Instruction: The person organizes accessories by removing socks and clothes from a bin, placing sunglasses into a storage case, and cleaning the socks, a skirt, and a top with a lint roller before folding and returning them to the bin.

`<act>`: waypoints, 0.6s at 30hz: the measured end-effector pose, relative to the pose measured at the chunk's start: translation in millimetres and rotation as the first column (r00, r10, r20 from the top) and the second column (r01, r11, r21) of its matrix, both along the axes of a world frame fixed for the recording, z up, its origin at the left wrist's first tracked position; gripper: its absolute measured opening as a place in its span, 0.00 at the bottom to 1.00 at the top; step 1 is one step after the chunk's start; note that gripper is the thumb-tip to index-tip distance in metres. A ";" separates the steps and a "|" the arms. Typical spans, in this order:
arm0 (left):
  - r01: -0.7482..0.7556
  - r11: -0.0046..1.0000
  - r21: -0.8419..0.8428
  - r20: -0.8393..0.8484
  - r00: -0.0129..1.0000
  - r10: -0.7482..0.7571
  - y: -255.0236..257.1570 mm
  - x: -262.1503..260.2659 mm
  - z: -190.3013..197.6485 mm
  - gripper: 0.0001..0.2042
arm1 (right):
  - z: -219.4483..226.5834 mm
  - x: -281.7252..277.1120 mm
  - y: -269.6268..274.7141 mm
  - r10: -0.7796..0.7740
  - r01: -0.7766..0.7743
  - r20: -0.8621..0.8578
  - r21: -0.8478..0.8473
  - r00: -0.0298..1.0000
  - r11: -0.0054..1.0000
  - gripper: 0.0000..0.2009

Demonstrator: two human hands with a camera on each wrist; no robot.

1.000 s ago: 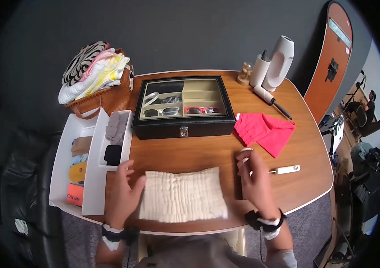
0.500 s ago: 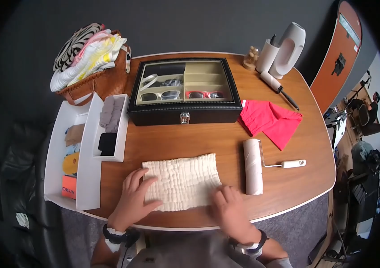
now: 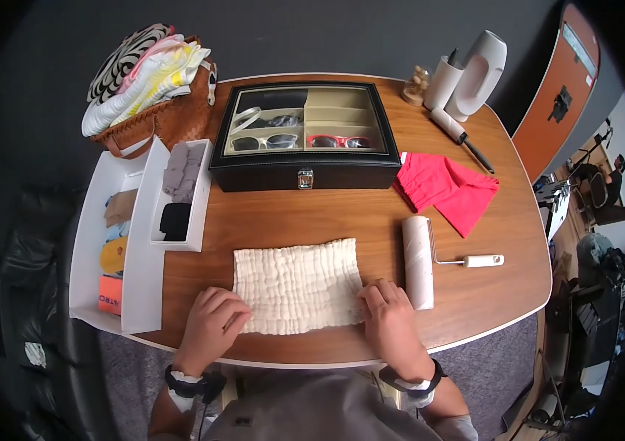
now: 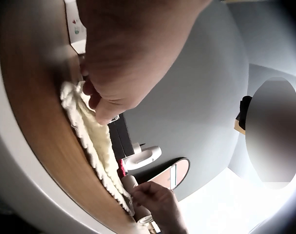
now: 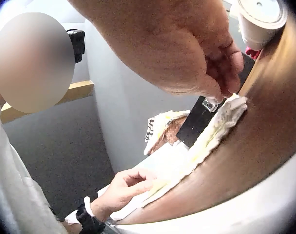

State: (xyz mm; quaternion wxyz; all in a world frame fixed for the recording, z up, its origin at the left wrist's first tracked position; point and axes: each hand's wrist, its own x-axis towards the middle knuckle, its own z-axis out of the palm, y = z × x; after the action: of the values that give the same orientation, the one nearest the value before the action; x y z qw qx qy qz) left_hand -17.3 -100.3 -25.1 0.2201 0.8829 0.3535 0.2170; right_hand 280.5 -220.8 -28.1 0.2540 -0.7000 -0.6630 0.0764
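Note:
A folded cream muslin cloth (image 3: 298, 287) with a crinkled weave lies flat near the front of the wooden table. My left hand (image 3: 213, 323) pinches its near left edge between thumb and fingers. At the right edge my right hand (image 3: 392, 323) pinches the cloth's border with thumb and fingertips, which the right wrist view shows from the side. Just right of that hand lies a lint roller (image 3: 418, 263) with a white handle (image 3: 483, 261).
A black glasses case (image 3: 305, 173) with a glass lid stands behind the cloth. Red folded fabric (image 3: 448, 191) lies right of it. White boxes (image 3: 143, 287) of folded clothes stand left, before a brown basket (image 3: 173, 121). Another lint roller (image 3: 463, 140) lies at the back right.
My right hand has come left from beside the lint roller to the cloth's right edge. My left hand, spread on the cloth half a second ago, now has its fingers drawn together at the left edge.

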 end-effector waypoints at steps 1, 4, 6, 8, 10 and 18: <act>0.000 1.000 0.006 0.004 1.000 0.000 0.1 -0.4 1.4 0.04 | 2.2 -0.5 -1.4 0.007 -0.007 0.003 -0.001 1.000 1.000 0.09; 0.003 1.000 0.004 0.002 1.000 -0.003 -0.4 -2.4 0.8 0.05 | 4.4 -3.5 -6.0 0.030 -0.030 0.005 0.011 1.000 1.000 0.09; 0.012 1.000 -0.001 -0.002 1.000 -0.012 -0.8 -2.5 -1.0 0.05 | 0.2 -2.7 -7.1 0.040 -0.040 0.001 0.039 0.999 0.998 0.10; 0.023 1.000 -0.001 -0.004 1.000 -0.023 -1.0 -1.1 -2.7 0.04 | -2.0 -0.1 -6.5 0.035 -0.035 0.002 0.031 0.999 0.999 0.10; 0.016 1.000 0.007 -0.002 1.000 -0.016 -0.4 -0.9 -1.7 0.04 | -1.6 0.5 -5.7 0.024 -0.022 -0.022 0.056 0.999 0.998 0.10; 0.057 0.998 0.011 -0.065 0.996 -0.056 -7.5 -11.1 19.3 0.04 | 16.2 3.3 -18.5 0.061 -0.056 -0.105 0.053 0.993 0.997 0.11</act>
State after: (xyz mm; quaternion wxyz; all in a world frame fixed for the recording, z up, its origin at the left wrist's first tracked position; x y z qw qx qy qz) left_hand -28.4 -107.8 -5.8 0.2090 0.9004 0.3341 0.1841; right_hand 283.9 -239.3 -12.0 0.3041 -0.6686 -0.6705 0.1044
